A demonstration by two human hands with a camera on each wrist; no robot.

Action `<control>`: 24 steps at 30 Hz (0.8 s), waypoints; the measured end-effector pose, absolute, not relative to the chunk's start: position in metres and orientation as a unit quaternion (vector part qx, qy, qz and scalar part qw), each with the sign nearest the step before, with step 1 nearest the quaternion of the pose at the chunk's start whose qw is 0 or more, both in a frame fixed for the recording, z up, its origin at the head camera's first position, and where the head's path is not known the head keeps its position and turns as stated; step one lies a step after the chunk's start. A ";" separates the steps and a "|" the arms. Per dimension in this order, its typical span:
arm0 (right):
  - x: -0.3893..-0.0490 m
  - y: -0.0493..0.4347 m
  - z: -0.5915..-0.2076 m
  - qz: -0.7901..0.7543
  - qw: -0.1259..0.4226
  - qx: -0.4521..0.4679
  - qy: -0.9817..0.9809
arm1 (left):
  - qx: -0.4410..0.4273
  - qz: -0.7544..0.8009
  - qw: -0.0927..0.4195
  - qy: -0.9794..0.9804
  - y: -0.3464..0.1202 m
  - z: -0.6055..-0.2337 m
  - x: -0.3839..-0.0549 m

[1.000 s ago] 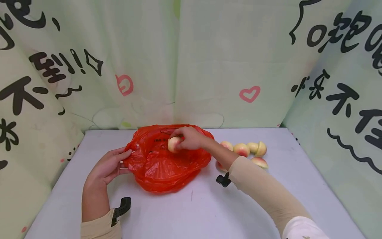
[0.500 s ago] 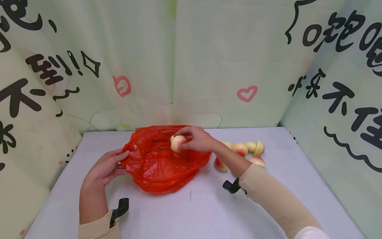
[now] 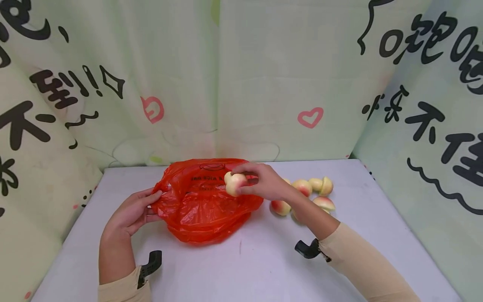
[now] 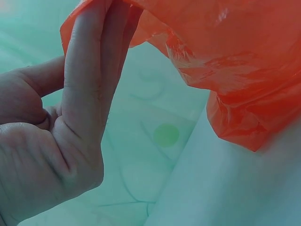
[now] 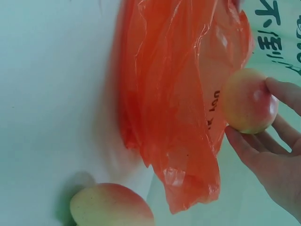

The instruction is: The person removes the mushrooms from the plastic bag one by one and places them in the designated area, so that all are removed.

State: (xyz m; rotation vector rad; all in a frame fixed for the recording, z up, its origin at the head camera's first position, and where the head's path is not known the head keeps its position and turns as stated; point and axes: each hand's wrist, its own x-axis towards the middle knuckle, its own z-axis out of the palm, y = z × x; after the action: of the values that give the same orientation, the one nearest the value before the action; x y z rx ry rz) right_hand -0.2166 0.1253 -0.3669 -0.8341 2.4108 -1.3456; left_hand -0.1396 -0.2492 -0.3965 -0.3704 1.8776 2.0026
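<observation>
A red plastic bag (image 3: 205,209) with dark print lies on the table, its mouth spread open. My left hand (image 3: 133,209) pinches the bag's left edge between thumb and fingers; in the left wrist view, the fingers (image 4: 84,70) reach up against the red film. Over the right part of the bag mouth, my right hand (image 3: 260,180) holds a mushroom (image 3: 236,183) by its rounded cap, the pale stem pointing left. That cap is yellowish with a pink blush in the right wrist view. Several similar mushrooms (image 3: 280,207) lie right of the bag, some partly behind my right forearm.
The white table (image 3: 226,277) ends at a printed curtain (image 3: 256,84) behind the bag. Curtains with black writing also stand on both sides. A black wrist mount (image 3: 307,249) sticks out from the right sleeve, another mount (image 3: 152,263) from the left.
My right hand has moved right with the mushroom, from the middle of the bag mouth towards its right side. More loose mushrooms show. The left hand keeps its hold; the head view has shifted slightly.
</observation>
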 end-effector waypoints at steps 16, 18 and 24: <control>-0.180 0.171 -0.364 -0.486 0.115 -0.259 0.827 | -0.129 0.709 0.192 0.666 -0.249 -0.396 -0.139; -0.176 0.176 -0.364 -0.488 0.111 -0.258 0.826 | -0.126 0.709 0.193 0.667 -0.249 -0.395 -0.139; -0.162 0.190 -0.370 -0.498 0.104 -0.258 0.822 | -0.121 0.709 0.193 0.668 -0.248 -0.394 -0.139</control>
State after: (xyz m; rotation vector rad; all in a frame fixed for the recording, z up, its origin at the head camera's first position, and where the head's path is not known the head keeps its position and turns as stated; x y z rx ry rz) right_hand -0.1623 0.1901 -0.3702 -0.7622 2.4232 -1.4678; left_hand -0.1393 -0.2482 -0.3941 -0.3388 1.8743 1.9882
